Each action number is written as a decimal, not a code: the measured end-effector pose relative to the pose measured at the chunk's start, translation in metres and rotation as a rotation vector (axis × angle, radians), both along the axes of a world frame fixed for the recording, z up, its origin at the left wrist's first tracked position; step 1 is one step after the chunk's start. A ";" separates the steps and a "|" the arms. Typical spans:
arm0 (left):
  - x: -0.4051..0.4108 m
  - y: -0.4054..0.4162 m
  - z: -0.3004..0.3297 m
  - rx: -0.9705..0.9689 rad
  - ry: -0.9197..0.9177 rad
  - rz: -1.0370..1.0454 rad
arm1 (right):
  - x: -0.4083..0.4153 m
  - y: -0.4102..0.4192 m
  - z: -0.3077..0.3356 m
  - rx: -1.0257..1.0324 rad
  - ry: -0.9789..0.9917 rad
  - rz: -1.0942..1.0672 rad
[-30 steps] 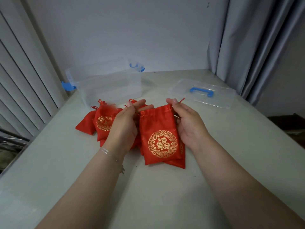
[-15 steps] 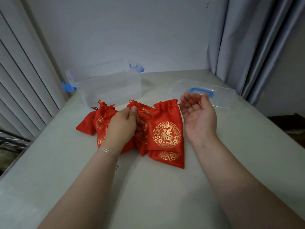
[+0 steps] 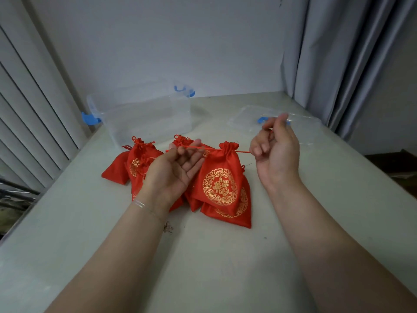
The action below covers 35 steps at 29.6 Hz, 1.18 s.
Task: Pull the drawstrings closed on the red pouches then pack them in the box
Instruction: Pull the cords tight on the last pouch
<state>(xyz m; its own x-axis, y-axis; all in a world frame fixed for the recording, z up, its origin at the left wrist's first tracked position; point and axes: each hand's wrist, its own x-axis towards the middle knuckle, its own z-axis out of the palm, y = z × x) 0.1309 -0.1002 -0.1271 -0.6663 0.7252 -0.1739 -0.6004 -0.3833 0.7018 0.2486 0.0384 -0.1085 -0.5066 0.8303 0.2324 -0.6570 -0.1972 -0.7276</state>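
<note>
Two cords run taut from the red pouch (image 3: 222, 177), lying in front of the box (image 3: 146, 116): left hand (image 3: 173, 170) and right hand (image 3: 274, 150) pinch one each. Soft, light satin (likely slippery); grip cords, not cloth.

Pale grey-green bench (image 3: 225, 256), matte, butted against plain white rear wall (image 3: 169, 41). Grey curtain (image 3: 334, 53) in vertical folds at right. White slatted blind (image 3: 27, 114) at left. Dim, even ambient light; soft shadows.
</note>
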 end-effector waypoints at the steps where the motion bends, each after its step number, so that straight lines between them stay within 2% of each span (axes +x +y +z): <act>1: 0.002 0.001 0.000 0.020 -0.009 0.024 | -0.001 -0.003 -0.002 0.140 -0.071 -0.054; 6: 0.005 0.005 -0.001 0.059 0.059 0.204 | -0.008 -0.015 -0.015 0.816 -0.420 -0.160; 8: 0.006 0.004 0.000 0.035 0.182 0.241 | -0.007 -0.016 -0.018 1.034 -0.604 -0.210; 9: 0.008 0.003 0.001 0.016 0.280 0.257 | -0.007 -0.016 -0.017 1.079 -0.670 -0.217; 14: 0.022 0.002 -0.002 0.012 0.733 0.234 | -0.006 -0.018 -0.015 1.133 -0.912 -0.134; 17: 0.024 0.000 -0.002 -0.038 0.992 0.213 | -0.009 -0.017 -0.017 1.086 -0.850 -0.044; 21: 0.017 -0.001 -0.003 -0.175 1.034 0.054 | -0.010 -0.019 -0.017 0.914 -0.575 0.148; 24: 0.015 -0.002 -0.003 -0.203 1.058 -0.082 | -0.007 -0.022 -0.013 0.826 -0.458 0.237; 27: 0.011 -0.004 0.000 -0.180 1.021 -0.151 | -0.006 -0.025 -0.011 0.774 -0.424 0.285; 30: 0.006 -0.005 -0.002 -0.231 1.075 -0.187 | -0.006 -0.028 -0.011 0.743 -0.428 0.295; 35: 0.004 -0.002 -0.006 -0.266 1.158 -0.120 | -0.006 -0.031 -0.012 0.670 -0.433 0.360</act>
<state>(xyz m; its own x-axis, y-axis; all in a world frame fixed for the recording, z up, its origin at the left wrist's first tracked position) 0.1345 -0.1023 -0.1329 -0.4565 0.8256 0.3315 0.4194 -0.1290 0.8986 0.2423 0.0070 -0.1206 -0.8684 0.3605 0.3404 -0.2760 0.2190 -0.9359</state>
